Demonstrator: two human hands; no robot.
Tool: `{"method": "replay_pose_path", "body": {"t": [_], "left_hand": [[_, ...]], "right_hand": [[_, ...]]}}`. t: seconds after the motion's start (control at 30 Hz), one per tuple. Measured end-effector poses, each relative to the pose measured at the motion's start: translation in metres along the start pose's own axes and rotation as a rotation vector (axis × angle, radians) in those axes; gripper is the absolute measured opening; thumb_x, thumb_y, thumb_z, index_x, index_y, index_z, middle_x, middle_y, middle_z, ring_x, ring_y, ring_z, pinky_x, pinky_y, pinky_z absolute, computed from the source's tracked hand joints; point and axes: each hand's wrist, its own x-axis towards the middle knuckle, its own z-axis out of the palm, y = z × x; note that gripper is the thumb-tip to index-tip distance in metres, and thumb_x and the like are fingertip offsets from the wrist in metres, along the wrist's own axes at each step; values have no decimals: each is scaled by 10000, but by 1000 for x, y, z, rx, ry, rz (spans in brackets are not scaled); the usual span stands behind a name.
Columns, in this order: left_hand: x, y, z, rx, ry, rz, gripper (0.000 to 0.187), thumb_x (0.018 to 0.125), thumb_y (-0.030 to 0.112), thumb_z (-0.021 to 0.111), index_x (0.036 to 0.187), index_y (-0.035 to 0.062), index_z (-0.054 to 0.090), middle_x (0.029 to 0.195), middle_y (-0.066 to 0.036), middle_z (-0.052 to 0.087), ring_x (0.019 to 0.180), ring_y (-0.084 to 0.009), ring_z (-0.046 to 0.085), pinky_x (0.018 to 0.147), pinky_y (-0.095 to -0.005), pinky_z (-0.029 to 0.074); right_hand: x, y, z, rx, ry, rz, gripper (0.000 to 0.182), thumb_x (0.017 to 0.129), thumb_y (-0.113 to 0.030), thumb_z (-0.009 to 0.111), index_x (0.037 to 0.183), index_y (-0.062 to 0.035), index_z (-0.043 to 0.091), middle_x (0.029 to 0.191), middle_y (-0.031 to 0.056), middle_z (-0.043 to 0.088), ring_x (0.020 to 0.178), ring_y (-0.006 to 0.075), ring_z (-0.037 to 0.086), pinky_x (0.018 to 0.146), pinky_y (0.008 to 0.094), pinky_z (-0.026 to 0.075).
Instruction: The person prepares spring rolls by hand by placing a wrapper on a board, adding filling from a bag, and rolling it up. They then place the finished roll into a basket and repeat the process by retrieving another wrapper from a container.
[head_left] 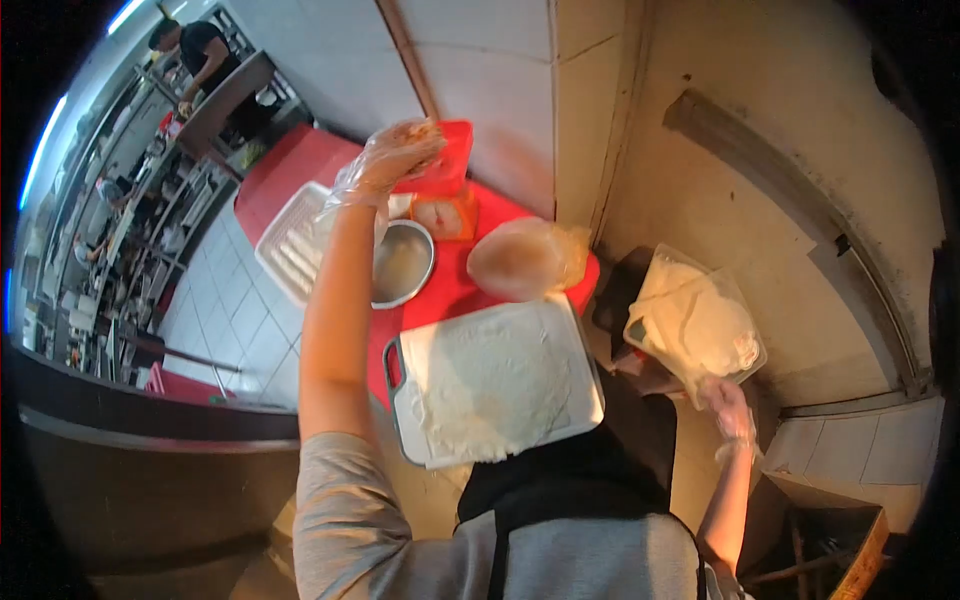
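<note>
My left hand (400, 155), in a clear plastic glove, is closed over a red container (450, 155); orange-brown bits show at its fingers, but what they hold is unclear. My right hand (728, 408), also gloved, is closed at the lower edge of a clear tub (757, 362) with pale, folded sheets (695, 312) in it; whether it grips the tub or a sheet is unclear. Between my arms, a white cutting board (590, 400) bears a flat, pale sheet (490, 385).
On the red table (285, 170) stand a white tray (268, 240) with pale rolls, a metal bowl (432, 262) of cloudy liquid, an orange scale (455, 216) and a plastic-covered container (520, 258). A person (205, 60) stands at the upper left. A wall is at right.
</note>
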Motion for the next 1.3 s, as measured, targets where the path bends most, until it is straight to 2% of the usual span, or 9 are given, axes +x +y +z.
{"method": "replay_pose_path", "body": {"t": [0.2,0.3,0.33,0.5,0.6,0.8,1.0,1.07,1.3], "left_hand": [[-169,-59,73,-231,-558,102,128,910,134,659,1004,58,614,920,9,608,841,-116,591,758,-299,499],[-239,-48,104,375,-414,-219,459,803,150,808,1202,28,619,1036,-54,638,924,-180,610,822,-331,519],[-264,-135,115,320,-259,-46,747,745,253,866,1355,1,517,1226,-159,572,1052,-245,597,880,-339,524],[-311,-171,127,370,-116,215,882,723,144,856,1450,-8,381,1394,-241,454,1240,-337,521,1055,-394,430],[-319,-178,139,-73,-104,-72,785,763,87,823,1432,-4,422,1374,-220,501,1226,-305,542,1010,-353,459],[-316,-170,142,72,-114,111,635,805,42,780,1378,8,508,1229,-158,628,1082,-251,628,914,-308,504],[-327,-180,120,87,-21,177,503,832,110,772,1290,7,589,1196,-182,654,1036,-253,670,898,-340,527],[-334,-159,116,-83,20,221,438,836,145,773,1231,17,633,1173,-182,665,1029,-277,676,903,-354,531],[-328,-195,133,28,169,279,321,832,239,778,1070,36,709,1023,-165,713,929,-286,695,823,-373,552]], "right_hand": [[12,-171,121,16,-435,-411,445,904,-240,686,1287,-30,601,1275,98,582,1115,200,576,937,346,494],[36,-148,193,-399,-553,-879,887,779,-397,797,1475,-34,383,1480,211,426,1387,354,398,1152,445,323],[27,-157,214,-271,-651,-931,908,787,-411,793,1490,-35,358,1525,223,363,1419,369,344,1172,456,293],[16,-123,274,-256,-629,-1015,743,740,-62,762,1425,-35,475,1399,201,531,1305,348,507,1121,407,401],[19,-108,283,-222,-570,-1130,585,776,-12,698,1343,-20,552,1331,185,586,1245,345,554,1053,403,458],[18,-111,285,-89,-731,-1048,393,840,-12,637,1232,-4,611,1167,156,663,1105,309,627,909,419,505],[12,-121,271,-407,-566,-1221,642,809,-186,754,1369,-3,499,1386,218,517,1280,364,504,1075,429,416],[10,-125,266,-321,-676,-860,882,760,-233,821,1476,-8,358,1495,206,417,1403,345,385,1154,423,344],[18,-119,267,-162,-622,-674,599,919,-246,696,1413,8,472,1428,157,513,1281,255,519,1078,388,420]]}}
